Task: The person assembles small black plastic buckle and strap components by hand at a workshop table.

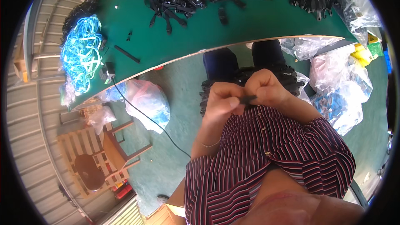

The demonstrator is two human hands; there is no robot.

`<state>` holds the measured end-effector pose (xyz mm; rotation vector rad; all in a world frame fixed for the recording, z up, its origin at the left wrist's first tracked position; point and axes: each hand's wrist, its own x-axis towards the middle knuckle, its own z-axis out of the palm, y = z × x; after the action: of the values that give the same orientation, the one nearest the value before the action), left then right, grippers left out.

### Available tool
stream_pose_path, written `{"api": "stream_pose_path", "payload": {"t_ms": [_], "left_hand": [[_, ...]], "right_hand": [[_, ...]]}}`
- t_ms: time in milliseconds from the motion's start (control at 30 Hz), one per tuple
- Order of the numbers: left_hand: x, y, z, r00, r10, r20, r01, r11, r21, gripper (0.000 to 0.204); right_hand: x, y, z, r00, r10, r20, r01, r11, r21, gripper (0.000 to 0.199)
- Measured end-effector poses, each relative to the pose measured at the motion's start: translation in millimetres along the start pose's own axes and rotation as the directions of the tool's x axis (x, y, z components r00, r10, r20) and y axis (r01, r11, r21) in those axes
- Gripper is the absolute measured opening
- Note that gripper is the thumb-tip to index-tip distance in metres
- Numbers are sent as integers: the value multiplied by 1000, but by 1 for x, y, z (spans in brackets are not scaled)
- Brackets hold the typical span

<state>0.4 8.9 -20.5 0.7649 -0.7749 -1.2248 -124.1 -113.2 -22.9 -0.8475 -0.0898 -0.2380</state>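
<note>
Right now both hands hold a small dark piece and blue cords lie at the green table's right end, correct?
No: the head view shows the blue cords at the left end of the green table. Left hand and right hand hold the small dark piece.

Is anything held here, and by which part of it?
The left hand and right hand pinch a small dark narrow piece, material unclear, one from each side; its ends are hidden.

Bright light, dark curved fisheye rim
</note>
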Motion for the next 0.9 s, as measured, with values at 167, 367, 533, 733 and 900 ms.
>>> {"api": "stream_pose_path", "payload": {"t_ms": [167,367,533,733,900], "left_hand": [[2,6,9,956,-68,-284,68,998,-11,27],[1,15,6,960,-58,-272,110,978,180,28],[-11,17,1,969,-20,-245,91,954,284,32],[-19,15,-6,972,-6,-237,49,983,178,32],[-14,18,-5,982,1,-189,30,986,164,32]], "right_hand": [[7,-3,3,997,-13,-75,4,993,-115,15],[27,-28,-7,898,-318,303,391,265,-881,31],[26,-19,-1,923,-316,219,341,412,-845,27],[24,-4,-1,973,-222,67,213,747,-629,19],[24,-8,-1,969,-240,63,231,778,-585,19]]}}
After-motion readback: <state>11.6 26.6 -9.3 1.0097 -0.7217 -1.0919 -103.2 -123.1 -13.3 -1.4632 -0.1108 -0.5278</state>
